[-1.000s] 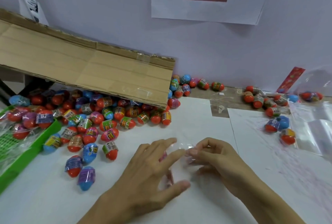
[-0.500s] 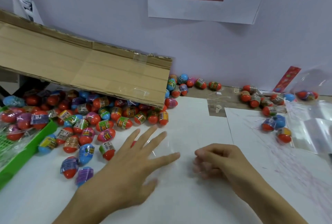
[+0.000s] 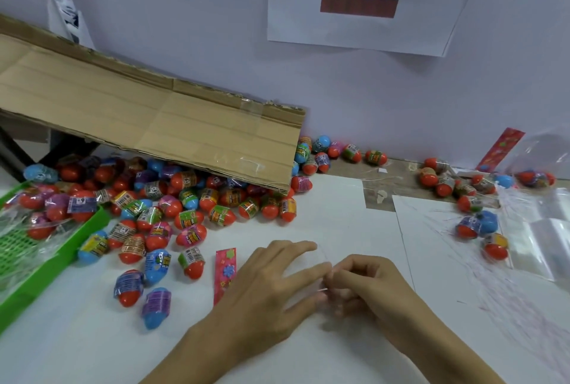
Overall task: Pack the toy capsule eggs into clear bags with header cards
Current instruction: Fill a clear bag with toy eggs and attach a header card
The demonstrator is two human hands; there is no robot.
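Note:
A clear bag (image 3: 322, 255) lies flat on the white table under my two hands; it is hard to see. My left hand (image 3: 271, 285) rests on it with fingers spread. My right hand (image 3: 367, 285) pinches the bag's edge with curled fingers, touching my left fingertips. A red header card (image 3: 225, 272) with flowers lies just left of my left hand. Many toy capsule eggs (image 3: 185, 217) are heaped at the left under a cardboard flap (image 3: 154, 124). A smaller group of eggs (image 3: 475, 223) lies at the right.
A green basket (image 3: 46, 269) with bagged eggs stands at the left edge. Spare clear bags (image 3: 543, 229), another red card (image 3: 499, 149) and a filled bag (image 3: 536, 178) lie at the right by the wall. A paper sign (image 3: 361, 4) hangs on the wall.
My left hand swung left towards the eggs, then came back to the middle. My right hand moved back to meet it at the bag's edge. The red header card is now uncovered.

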